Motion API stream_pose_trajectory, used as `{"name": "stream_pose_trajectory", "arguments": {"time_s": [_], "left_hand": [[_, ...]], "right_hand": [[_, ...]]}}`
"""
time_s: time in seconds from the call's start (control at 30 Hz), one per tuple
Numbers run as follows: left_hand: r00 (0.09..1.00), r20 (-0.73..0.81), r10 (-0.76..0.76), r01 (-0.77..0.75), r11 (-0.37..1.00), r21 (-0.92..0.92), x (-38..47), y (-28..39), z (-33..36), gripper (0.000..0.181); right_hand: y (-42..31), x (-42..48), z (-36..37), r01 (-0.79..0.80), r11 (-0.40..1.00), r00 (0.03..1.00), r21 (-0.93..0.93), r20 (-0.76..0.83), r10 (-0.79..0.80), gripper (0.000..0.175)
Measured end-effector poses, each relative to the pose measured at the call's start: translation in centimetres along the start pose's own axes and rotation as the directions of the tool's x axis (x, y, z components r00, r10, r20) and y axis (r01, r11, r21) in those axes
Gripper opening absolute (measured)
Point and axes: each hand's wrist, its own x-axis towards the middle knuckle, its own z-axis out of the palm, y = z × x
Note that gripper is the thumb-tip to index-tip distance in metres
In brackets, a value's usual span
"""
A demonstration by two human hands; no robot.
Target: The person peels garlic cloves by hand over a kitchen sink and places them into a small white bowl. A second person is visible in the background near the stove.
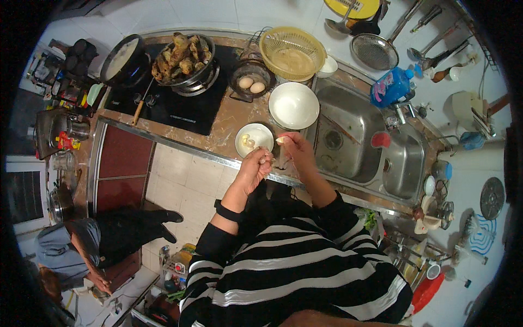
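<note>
My right hand (299, 153) pinches a pale garlic clove (280, 139) between thumb and fingertip. It hangs over the counter's front edge, left of the sink. My left hand (255, 166) is close beside it with fingers curled; something small and pale shows at its fingertips, too small to make out. Just beyond my left hand is a small white bowl (241, 150) holding several garlic cloves (247, 141). Behind that bowl sits a larger white bowl (293, 105) with nothing visible inside.
A double steel sink (351, 165) lies at right. Two eggs (251, 85) rest in a dark pan (261, 67) near a yellow colander (292, 51). Browned meat pieces (184, 59) fill a pan on the black gas hob (184, 112). Another person (81, 241) is at lower left.
</note>
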Motion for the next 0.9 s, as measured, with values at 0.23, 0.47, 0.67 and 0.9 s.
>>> {"name": "stream_pose_trajectory", "arguments": {"time_s": [0.23,0.47,0.67,0.9], "left_hand": [[0.993,-0.074,-0.096,0.11,0.97,0.218,2.6,-3.3,3.0,0.008],[0.886,0.284,0.366,-0.461,0.63,0.625,5.5,-7.5,9.7,0.002],[0.314,0.787,0.532,-0.832,-0.245,0.498,11.9,-13.7,12.8,0.035],[0.759,0.633,0.154,-0.596,-0.229,0.77,15.1,-16.0,12.2,0.05]], "right_hand": [[-1.2,-1.3,-7.2,-0.033,0.996,0.98,0.087,-0.193,0.049,0.018],[-0.3,-6.3,-16.4,0.02,0.993,0.877,0.113,-0.48,0.037,0.017],[1.3,-9.1,-19.3,0.015,0.968,0.842,0.252,-0.526,0.123,0.019],[2.1,-8.6,-20.8,-0.031,0.985,0.809,0.167,-0.575,0.123,0.021]]}}
